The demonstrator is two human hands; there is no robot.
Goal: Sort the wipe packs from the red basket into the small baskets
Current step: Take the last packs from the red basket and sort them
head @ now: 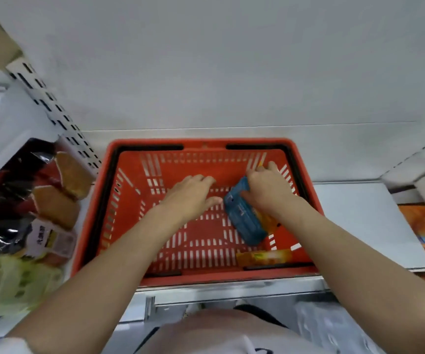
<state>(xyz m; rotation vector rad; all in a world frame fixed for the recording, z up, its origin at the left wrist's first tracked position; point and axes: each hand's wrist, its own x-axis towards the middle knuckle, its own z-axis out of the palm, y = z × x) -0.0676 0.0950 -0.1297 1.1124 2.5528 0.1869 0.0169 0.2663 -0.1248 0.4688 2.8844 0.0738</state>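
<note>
While both arms reach down into the red basket (92, 205), the right hand (270, 191) grips a blue wipe pack (244, 221) toward the basket's right side: the thumb lies across the pack's top face and the other fingers curl over its far edge, near the basket's far right corner. The blue pack sits tilted, its near end lower and pointing at the basket's near right corner. Tucked against the right of the blue pack, partly under the right wrist, an orange wipe pack (269, 222) shows only as a narrow strip, and whether the right hand's fingers also hold it cannot be told. A second orange pack (263, 257) lies flat on the basket floor against the near wall, just below the blue pack and apart from both hands.

The left hand (189, 196) hovers over the middle of the basket floor, palm down, fingers relaxed and slightly bent, close together, with the thumb stretched toward the blue pack's left edge; whether the thumb tip touches the pack is unclear. It holds nothing.

The basket stands on a white shelf (359, 213), its far rim close to the shelf's back panel. To the left of the basket, dark and pale green packaged goods (27, 213) are stacked. To the right of the basket, at the picture's edge, colourful orange and blue packaging (423, 226) sits beyond the shelf board
</note>
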